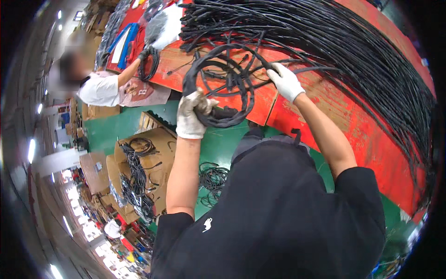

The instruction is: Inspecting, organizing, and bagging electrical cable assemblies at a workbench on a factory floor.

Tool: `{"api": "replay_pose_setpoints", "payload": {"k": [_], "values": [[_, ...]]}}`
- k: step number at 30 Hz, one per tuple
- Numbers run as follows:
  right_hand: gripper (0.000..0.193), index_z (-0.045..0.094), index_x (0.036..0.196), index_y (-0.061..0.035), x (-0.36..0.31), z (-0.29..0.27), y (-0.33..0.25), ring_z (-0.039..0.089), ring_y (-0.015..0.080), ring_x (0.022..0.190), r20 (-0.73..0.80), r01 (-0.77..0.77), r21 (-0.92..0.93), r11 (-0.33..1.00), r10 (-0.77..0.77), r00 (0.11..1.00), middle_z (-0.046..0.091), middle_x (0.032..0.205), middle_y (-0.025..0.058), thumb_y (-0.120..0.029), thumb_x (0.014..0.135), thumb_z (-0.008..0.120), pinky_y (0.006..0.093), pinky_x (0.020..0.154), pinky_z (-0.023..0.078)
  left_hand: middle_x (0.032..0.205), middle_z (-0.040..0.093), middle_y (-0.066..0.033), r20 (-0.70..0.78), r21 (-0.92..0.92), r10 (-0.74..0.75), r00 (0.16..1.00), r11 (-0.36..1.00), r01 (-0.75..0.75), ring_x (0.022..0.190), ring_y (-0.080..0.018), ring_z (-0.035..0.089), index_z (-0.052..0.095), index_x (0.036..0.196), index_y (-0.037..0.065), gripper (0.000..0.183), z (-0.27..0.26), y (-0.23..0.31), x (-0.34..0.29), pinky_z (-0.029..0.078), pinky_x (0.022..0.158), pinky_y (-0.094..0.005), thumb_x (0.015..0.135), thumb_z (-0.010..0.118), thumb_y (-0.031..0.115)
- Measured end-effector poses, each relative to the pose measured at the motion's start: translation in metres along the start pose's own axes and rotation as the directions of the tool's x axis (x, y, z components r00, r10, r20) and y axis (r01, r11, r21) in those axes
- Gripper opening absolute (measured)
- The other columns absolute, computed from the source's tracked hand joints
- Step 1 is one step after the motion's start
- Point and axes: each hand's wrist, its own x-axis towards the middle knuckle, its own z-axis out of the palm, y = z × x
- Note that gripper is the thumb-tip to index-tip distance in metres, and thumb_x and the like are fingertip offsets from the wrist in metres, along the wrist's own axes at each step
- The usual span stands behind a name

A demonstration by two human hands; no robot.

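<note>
A thick black cable is wound into a round coil in front of me, held up over the near edge of the red table. My left hand, in a soiled white glove, grips the lower left of the coil with its fingers wrapped round it. At the upper right, my right hand, in a cleaner white glove, is closed on the same cable, where a length runs off to the right. Through the coil's loops I see more thin black cables and connectors on the table.
A big bundle of long black cables covers the back and right of the red table. At the left, a co-worker's gloved hand holds another coil. Cardboard boxes with cables stand on the green floor, near a loose cable pile.
</note>
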Motion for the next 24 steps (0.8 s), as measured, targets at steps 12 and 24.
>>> {"api": "replay_pose_setpoints", "payload": {"k": [12, 24], "values": [[0.045, 0.053, 0.133, -0.0033, 0.004, -0.09, -0.046, 0.062, 0.0147, 0.096, 0.607, -0.447, 0.585, 0.677, 0.001, 0.795, 0.064, 0.104, 0.0061, -0.031, 0.098, 0.059, 0.0314, 0.071, 0.058, 0.059, 0.036, 0.0032, -0.097, -0.101, -0.033, 0.995, 0.995, 0.023, 0.051, -0.0141, 0.038, 0.054, 0.081, 0.011, 0.017, 0.003, -0.022, 0.021, 0.056, 0.073, -0.0411, 0.093, 0.063, 0.018], [0.046, 0.041, 0.14, 0.0075, -0.005, -0.07, -0.111, 0.065, 0.0241, 0.091, 0.406, -0.449, 0.741, -0.499, -0.199, 0.892, 0.061, 0.117, 0.0176, -0.025, 0.107, 0.044, 0.0368, 0.076, 0.062, 0.061, 0.042, 0.0018, 0.107, -0.026, 0.036, 0.994, 0.999, -0.033, 0.056, -0.0157, 0.047, 0.059, 0.086, 0.007, 0.018, 0.009, -0.033, 0.025, 0.054, 0.083, -0.0413, 0.093, 0.063, 0.023]]}}
